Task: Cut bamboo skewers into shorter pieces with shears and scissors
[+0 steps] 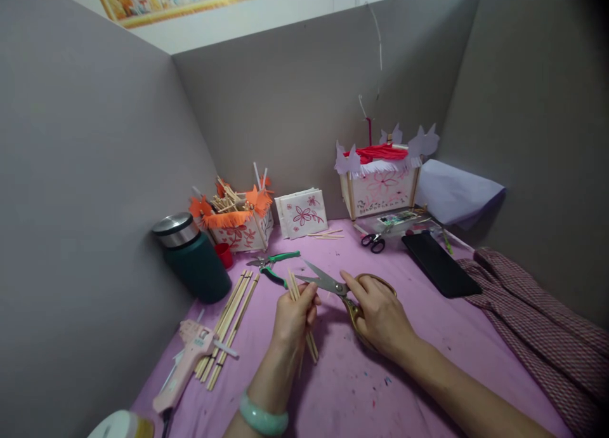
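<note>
My left hand (294,318) is closed around a few thin bamboo sticks (311,346) that poke out above and below the fist. My right hand (378,312) grips gold-handled scissors (328,283), whose open steel blades point left at the sticks' upper ends. Both hands hover over the pink table cover (361,387). A green bracelet sits on my left wrist.
Long bamboo sticks (231,320) and a pink glue gun (190,355) lie at left by a dark green flask (195,260). Green-handled pliers (273,263), two paper lantern boxes (380,181), small black scissors (373,241), a black phone (440,263) and checked cloth (537,343) surround. Grey partitions wall the desk.
</note>
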The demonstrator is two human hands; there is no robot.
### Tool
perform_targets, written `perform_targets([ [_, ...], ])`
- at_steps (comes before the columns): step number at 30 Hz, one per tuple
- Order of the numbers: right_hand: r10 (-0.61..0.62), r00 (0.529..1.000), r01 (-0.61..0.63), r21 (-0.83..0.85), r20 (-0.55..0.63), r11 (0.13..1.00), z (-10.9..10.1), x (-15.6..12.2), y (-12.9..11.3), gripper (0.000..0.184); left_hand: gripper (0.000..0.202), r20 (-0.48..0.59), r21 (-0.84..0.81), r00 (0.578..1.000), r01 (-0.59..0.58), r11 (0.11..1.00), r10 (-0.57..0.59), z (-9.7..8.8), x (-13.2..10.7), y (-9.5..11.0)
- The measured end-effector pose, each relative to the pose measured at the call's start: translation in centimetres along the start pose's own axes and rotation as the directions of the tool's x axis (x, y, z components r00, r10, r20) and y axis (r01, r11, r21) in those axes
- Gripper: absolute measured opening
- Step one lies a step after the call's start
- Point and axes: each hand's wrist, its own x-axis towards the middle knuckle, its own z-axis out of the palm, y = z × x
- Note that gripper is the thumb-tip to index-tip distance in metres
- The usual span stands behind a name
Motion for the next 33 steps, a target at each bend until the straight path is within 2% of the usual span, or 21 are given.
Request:
perform_targets([
  [7,-0.003,0.999,0.003,0.015,0.039,1.000,0.10,-0.17,-0.20,0.054,0.034,0.080,-0.149,0.997,-0.004,0.989,0.016,-0.17,-0.03,-0.08],
  [9,-0.004,0.999,0.003,0.023,0.046,1.000,0.06,-0.16,-0.18,0.054,0.035,0.080,-0.117,0.997,-0.008,0.993,0.018,-0.14,-0.02,-0.13],
  [14,-0.011,1.000,0.010,0.030,0.029,1.000,0.13,-0.08,-0.02,0.052,0.041,-0.043,0.015,0.995,-0.089,0.996,0.089,0.12,-0.11,-0.09],
  [19,-0.016,1.000,0.015,0.012,0.005,1.000,0.18,-0.01,0.18,0.053,0.043,-0.046,0.073,0.998,-0.035,0.997,0.038,0.23,-0.20,0.07],
  [23,-0.020,1.000,0.020,0.000,-0.023,1.000,0.23,0.01,0.33,0.053,0.044,-0.045,0.115,0.998,-0.037,0.993,0.043,0.16,-0.07,-0.13],
  [28,-0.036,0.999,0.036,-0.007,-0.016,0.999,0.54,-0.04,0.28,0.055,0.041,-0.071,0.060,0.995,-0.062,0.996,0.066,0.08,0.05,-0.43],
  [33,-0.035,0.999,0.034,0.016,0.029,0.999,0.51,-0.16,0.10,0.055,0.040,-0.029,-0.008,0.998,-0.057,0.998,0.056,0.23,-0.16,-0.20],
])
